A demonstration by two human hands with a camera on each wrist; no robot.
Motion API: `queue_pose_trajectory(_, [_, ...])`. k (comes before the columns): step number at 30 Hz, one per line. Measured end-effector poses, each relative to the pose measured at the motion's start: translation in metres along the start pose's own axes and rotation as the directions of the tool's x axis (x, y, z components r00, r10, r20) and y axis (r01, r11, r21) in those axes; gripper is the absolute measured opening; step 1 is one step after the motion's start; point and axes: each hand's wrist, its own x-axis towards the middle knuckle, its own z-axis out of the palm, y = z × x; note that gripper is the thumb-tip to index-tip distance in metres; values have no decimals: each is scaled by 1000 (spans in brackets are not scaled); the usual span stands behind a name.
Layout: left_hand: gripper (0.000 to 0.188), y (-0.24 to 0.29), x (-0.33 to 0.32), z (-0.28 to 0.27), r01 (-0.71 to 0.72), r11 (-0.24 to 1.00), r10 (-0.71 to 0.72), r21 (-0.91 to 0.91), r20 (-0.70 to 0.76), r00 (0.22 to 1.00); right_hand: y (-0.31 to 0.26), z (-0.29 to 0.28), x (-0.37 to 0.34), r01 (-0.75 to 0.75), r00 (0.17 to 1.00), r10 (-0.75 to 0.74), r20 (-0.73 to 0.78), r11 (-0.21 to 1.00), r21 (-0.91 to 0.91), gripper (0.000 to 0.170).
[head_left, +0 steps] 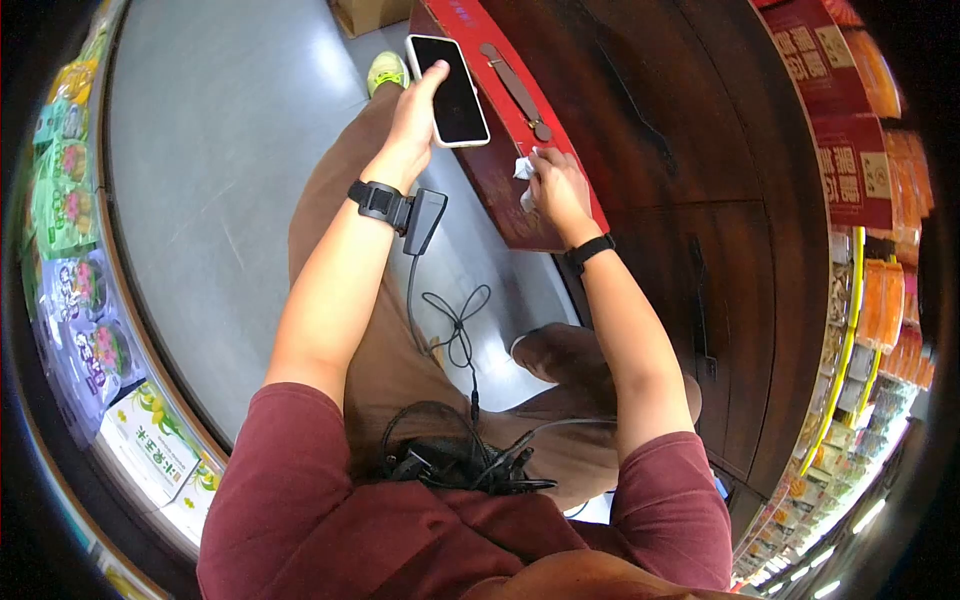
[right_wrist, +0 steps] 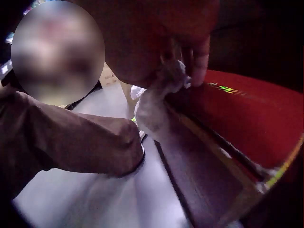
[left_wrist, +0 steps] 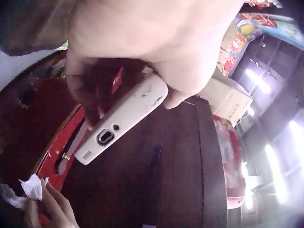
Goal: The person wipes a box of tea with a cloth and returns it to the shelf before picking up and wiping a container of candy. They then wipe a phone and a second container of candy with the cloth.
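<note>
In the head view my left hand (head_left: 408, 128) holds a smartphone (head_left: 458, 105) in a white case, thumb lying over its dark screen. The left wrist view shows the phone's white bottom edge (left_wrist: 126, 118) with its charging port. My right hand (head_left: 563, 195) pinches a crumpled white tissue (head_left: 524, 168) close to the edge of a red box (head_left: 515, 222). A brown strap handle (head_left: 515, 90) is fixed on the box's top. From the right wrist, the tissue (right_wrist: 152, 111) hangs below the fingers beside the red box top (right_wrist: 256, 114).
Dark wooden cabinets (head_left: 720, 270) stand right of the box. Packaged goods (head_left: 880, 300) fill shelves at far right, and more packets (head_left: 75, 210) line the left side. Grey floor (head_left: 200, 180) lies between. A black cable (head_left: 460, 320) runs from the left wrist camera to the lap.
</note>
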Motion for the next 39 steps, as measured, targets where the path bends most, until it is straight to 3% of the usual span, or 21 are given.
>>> queue_pose_trajectory(6, [27, -46, -8, 22, 110, 932, -151, 346, 93, 984, 10, -20, -55, -36, 995, 37, 95, 999, -9, 19])
queue_pose_trajectory(8, [22, -68, -11, 37, 35, 883, -139, 468, 190, 972, 16, -30, -76, -31, 995, 33, 90, 999, -23, 19])
queue_pose_trajectory(11, [25, -101, -11, 51, -4, 809, -214, 587, 301, 929, 22, -42, -103, -118, 942, 139, 305, 989, -85, 14])
queue_pose_trajectory(12, [24, -117, -7, 54, -33, 794, -219, 606, 337, 916, 22, -53, -110, -132, 942, 151, 301, 988, -82, 14])
queue_pose_trajectory(13, [29, -134, -4, 56, -35, 781, -240, 623, 352, 905, 23, -66, -116, -169, 868, 185, 461, 983, -77, 16])
queue_pose_trajectory(14, [35, -133, -17, 66, -9, 723, -234, 691, 257, 937, 24, -82, -120, -206, 767, 209, 607, 976, -76, 18])
queue_pose_trajectory(15, [37, -141, -15, 65, -39, 676, -244, 736, 273, 931, 23, -98, -125, -246, 745, 173, 644, 969, 24, 21])
queue_pose_trajectory(16, [38, -148, -13, 62, -72, 626, -255, 777, 290, 923, 24, -109, -130, -263, 746, 186, 639, 965, 26, 21])
queue_pose_trajectory(18, [40, -139, -17, 67, -136, 558, -182, 819, 280, 943, 22, -134, -139, -271, 877, 132, 463, 930, 247, 19])
queue_pose_trajectory(20, [41, -135, -18, 66, -270, 338, -47, 902, 303, 952, 16, -161, -139, -285, 894, 143, 425, 914, 290, 20])
queue_pose_trajectory(22, [41, -142, -12, 59, -213, 365, -87, 906, 261, 961, 13, -178, -142, -147, 976, 47, 215, 866, 478, 25])
queue_pose_trajectory(23, [36, -145, -13, 55, -189, 443, -120, 876, 267, 956, 10, -189, -142, -131, 981, 39, 189, 853, 505, 24])
queue_pose_trajectory(24, [36, -146, -14, 54, -194, 424, -130, 885, 272, 953, 9, -193, -142, -115, 987, 38, 153, 839, 532, 23])
queue_pose_trajectory(25, [33, -147, -16, 51, -22, 699, -237, 715, 260, 936, 9, -198, -143, -91, 991, 25, 132, 845, 528, 23])
queue_pose_trajectory(26, [30, -143, -22, 52, 184, 867, -338, 463, 276, 900, 10, -202, -144, -68, 994, 12, 110, 849, 524, 23])
queue_pose_trajectory(27, [33, -139, -27, 54, 256, 898, -366, 357, 286, 885, 12, -203, -145, -46, 996, -2, 91, 857, 513, 22])
queue_pose_trajectory(31, [29, -132, -36, 57, 309, 930, -357, 199, 290, 888, 13, -206, -150, -55, 998, 34, 50, 850, 524, 24])
queue_pose_trajectory(32, [28, -127, -34, 58, 415, 888, -454, 199, 241, 857, 12, -206, -151, -66, 998, 51, 43, 842, 535, 24])
queue_pose_trajectory(34, [40, -115, -33, 56, 492, 847, -532, 202, 315, 786, 9, -207, -154, -27, 999, 12, 34, 872, 488, 24])
queue_pose_trajectory(35, [52, -116, -39, 65, 431, 881, -472, 193, 304, 828, 8, -206, -155, -20, 1000, 6, 30, 868, 496, 24])
queue_pose_trajectory(39, [67, -115, -42, 70, 388, 896, -439, 215, 315, 841, 9, -207, -160, -21, 1000, 9, 27, 883, 469, 23])
